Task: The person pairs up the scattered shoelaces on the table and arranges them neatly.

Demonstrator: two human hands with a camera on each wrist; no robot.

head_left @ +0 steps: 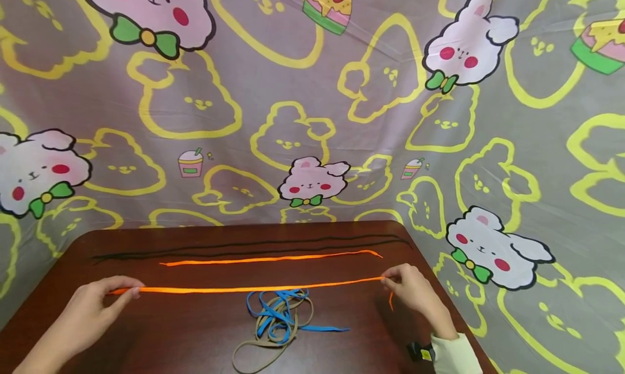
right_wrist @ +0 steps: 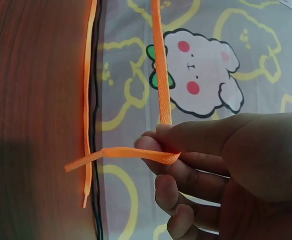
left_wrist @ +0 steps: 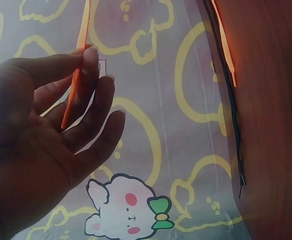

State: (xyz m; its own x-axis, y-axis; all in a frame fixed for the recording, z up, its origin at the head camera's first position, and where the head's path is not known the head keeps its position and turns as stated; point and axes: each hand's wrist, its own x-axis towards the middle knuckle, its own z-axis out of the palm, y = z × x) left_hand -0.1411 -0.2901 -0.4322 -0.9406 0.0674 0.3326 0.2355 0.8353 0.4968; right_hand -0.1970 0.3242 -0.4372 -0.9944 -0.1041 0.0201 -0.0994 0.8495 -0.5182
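An orange shoelace [head_left: 254, 289] is stretched nearly straight between both hands, above the table. My left hand [head_left: 100, 303] pinches it near one end between thumb and forefinger; a short tip [left_wrist: 72, 107] hangs past the fingers in the left wrist view. Toward the other end, my right hand [head_left: 412, 290] pinches the lace, and its loose tail [right_wrist: 131, 152] sticks out beyond the fingertips. Behind it, a second orange shoelace [head_left: 273, 259] lies almost straight on the table. Below the held lace sits a loose tangle of a blue shoelace [head_left: 322, 328] and a tan shoelace [head_left: 259, 342].
Black shoelaces [head_left: 244, 249] lie lengthwise along the back of the dark brown table [head_left: 171, 336]. A patterned cloth [head_left: 303, 92] with cartoon bunnies hangs behind the table and along its sides.
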